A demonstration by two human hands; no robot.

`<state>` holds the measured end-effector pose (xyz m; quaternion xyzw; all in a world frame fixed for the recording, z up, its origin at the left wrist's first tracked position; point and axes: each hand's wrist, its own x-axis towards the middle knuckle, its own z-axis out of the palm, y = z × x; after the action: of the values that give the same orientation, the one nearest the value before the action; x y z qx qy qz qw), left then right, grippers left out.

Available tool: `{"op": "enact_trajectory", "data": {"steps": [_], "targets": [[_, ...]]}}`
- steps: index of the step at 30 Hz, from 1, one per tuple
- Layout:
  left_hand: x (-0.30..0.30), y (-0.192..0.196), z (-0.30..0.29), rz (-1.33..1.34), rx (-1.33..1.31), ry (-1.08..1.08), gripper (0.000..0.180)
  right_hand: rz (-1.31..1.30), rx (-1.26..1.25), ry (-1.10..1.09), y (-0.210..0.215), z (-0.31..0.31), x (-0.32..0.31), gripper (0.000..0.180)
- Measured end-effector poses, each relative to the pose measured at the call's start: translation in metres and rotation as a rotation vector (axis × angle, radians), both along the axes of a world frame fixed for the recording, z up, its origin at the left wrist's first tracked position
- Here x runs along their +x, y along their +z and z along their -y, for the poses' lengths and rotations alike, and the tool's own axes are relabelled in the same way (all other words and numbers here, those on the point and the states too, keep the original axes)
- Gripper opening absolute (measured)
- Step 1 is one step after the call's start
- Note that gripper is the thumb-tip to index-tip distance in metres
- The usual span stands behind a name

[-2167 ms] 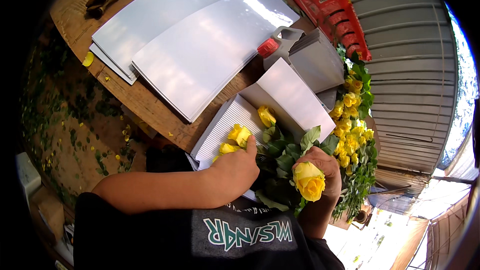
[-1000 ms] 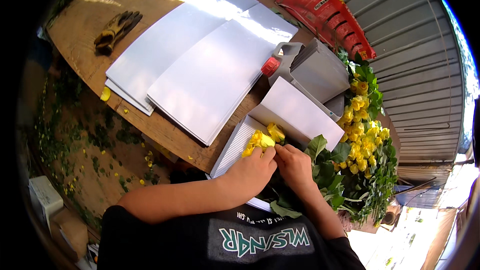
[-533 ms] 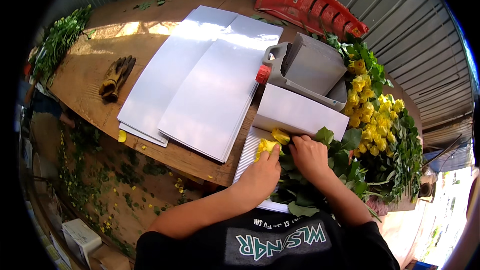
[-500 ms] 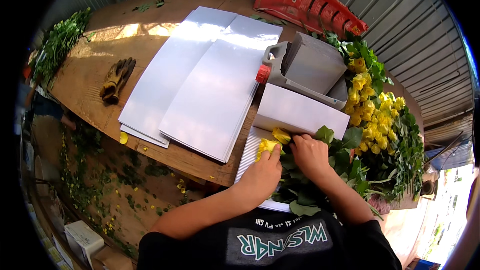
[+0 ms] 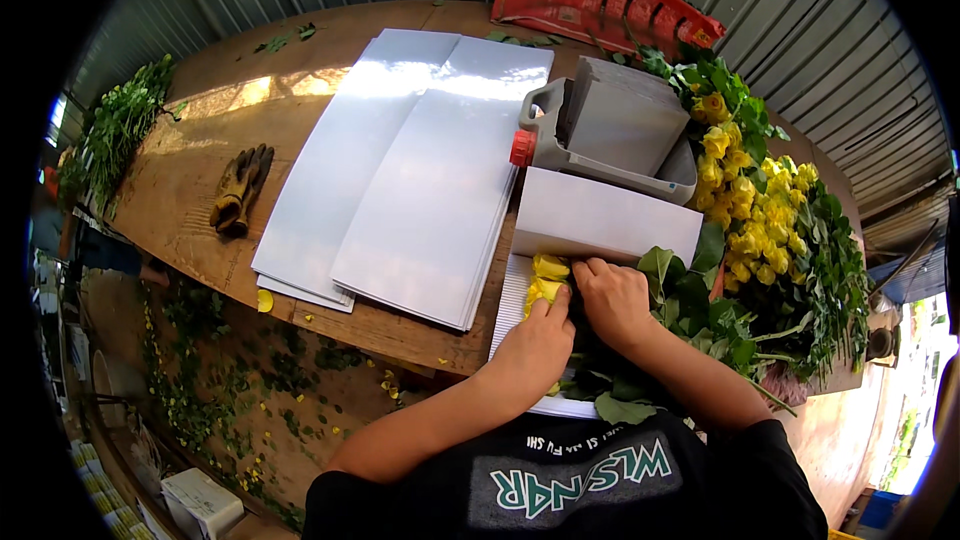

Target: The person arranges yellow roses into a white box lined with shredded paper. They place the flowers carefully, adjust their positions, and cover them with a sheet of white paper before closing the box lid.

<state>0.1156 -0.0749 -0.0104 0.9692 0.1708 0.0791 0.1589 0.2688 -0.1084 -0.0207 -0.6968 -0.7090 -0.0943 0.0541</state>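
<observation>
Two yellow roses (image 5: 544, 283) lie side by side on a sheet of white corrugated cardboard (image 5: 508, 302) in front of me. The fingers of my left hand (image 5: 537, 348) are closed on the nearer rose head. Just right of the blooms, my right hand (image 5: 614, 302) has its fingers curled in by the fold of the raised white flap (image 5: 610, 210); what they hold is hidden. Dark green rose leaves (image 5: 690, 305) and stems spread under and beside my right forearm, toward my body.
White cardboard sheets (image 5: 430, 200) are stacked to the left, beyond them work gloves (image 5: 240, 195). A cut-open grey jerrycan (image 5: 675, 185) with a red cap (image 5: 522, 148) holds upright grey sheets (image 5: 625, 120). Yellow roses (image 5: 765, 230) are heaped right. A red bag (image 5: 600, 0) leans behind.
My left fingers have pressed the two rose heads closer together, and the upper bloom now sits just above the lower one. The whole view has shifted slightly.
</observation>
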Motion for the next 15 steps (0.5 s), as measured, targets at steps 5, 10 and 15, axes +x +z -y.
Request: {"op": "enact_trajectory", "data": {"steps": [5, 10, 15], "targets": [[-0.006, -0.004, -0.021, 0.157, -0.172, -0.050, 0.022, 0.018, 0.027, 0.026, -0.003, 0.000, -0.002, 0.010], [-0.008, 0.003, -0.052, 0.072, -0.261, -0.153, 0.021, 0.014, 0.028, 0.005, -0.006, 0.000, -0.003, 0.007], [-0.012, -0.015, -0.027, 0.193, -0.111, -0.068, 0.025, -0.066, 0.072, -0.045, -0.002, 0.000, 0.003, 0.004]]}}
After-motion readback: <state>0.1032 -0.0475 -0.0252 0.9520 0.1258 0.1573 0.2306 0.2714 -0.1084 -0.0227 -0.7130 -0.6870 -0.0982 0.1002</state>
